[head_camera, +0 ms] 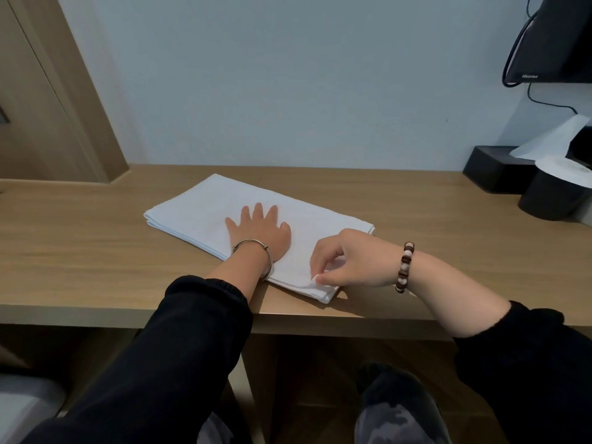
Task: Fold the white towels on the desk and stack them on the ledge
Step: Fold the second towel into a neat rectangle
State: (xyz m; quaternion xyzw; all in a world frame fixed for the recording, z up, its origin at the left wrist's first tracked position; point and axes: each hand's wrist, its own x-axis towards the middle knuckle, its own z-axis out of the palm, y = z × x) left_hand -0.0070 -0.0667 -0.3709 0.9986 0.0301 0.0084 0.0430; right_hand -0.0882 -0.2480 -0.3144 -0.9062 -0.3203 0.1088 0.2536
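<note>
One white towel [256,225] folded near desk [80,251] front edge, bare wood either side, left hand [259,233] flat, fingers spread, right hand [349,261] pinching its near corner, monitor [554,40] logo unreadable

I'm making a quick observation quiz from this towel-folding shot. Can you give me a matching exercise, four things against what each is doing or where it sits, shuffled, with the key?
Column one:
1. left hand
2. right hand
3. white towel
4. black box

Column two:
A. lies folded in layers on the wooden desk
B. stands at the far right of the desk, against the wall
C. presses flat, fingers spread, on the middle of the cloth
D. pinches the near corner of the cloth

Pairs: 1-C, 2-D, 3-A, 4-B
</note>
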